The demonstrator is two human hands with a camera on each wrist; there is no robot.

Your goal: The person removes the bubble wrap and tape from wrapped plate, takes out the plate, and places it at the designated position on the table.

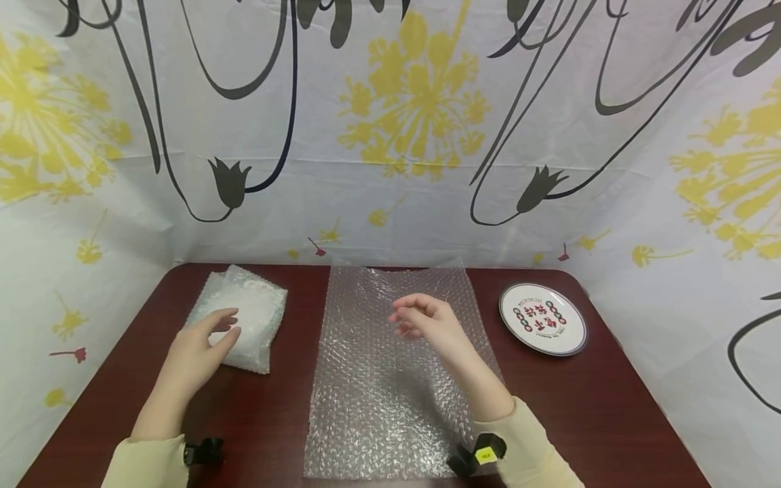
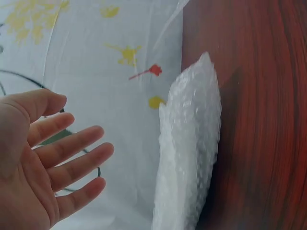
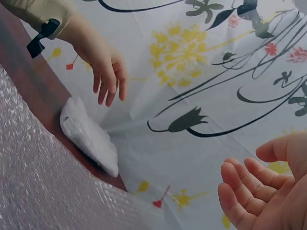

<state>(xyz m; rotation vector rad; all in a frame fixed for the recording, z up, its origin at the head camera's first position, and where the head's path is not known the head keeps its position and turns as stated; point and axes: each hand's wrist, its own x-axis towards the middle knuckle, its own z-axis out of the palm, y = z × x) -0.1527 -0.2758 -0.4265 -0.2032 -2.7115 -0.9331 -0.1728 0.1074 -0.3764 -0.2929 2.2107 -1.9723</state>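
A sheet of clear bubble wrap (image 1: 366, 379) lies flat down the middle of the dark red table. My right hand (image 1: 430, 325) hovers over it, fingers loosely bent and holding nothing. At the left, a bubble-wrapped bundle (image 1: 256, 305) rests on the tabletop; its contents are hidden by the wrap. My left hand (image 1: 198, 346) is raised in front of the bundle and overlaps it in the head view. In the left wrist view, the fingers of that hand spread apart beside the bundle (image 2: 189, 143). A white plate (image 1: 543, 319) with red characters and a dark rim lies at the right.
The dark red wooden table (image 1: 262, 434) ends at the back against a white cloth (image 1: 396, 210) printed with yellow flowers and grey stems. The cloth also hangs along both sides. Each wrist carries a black camera mount (image 1: 204, 451).
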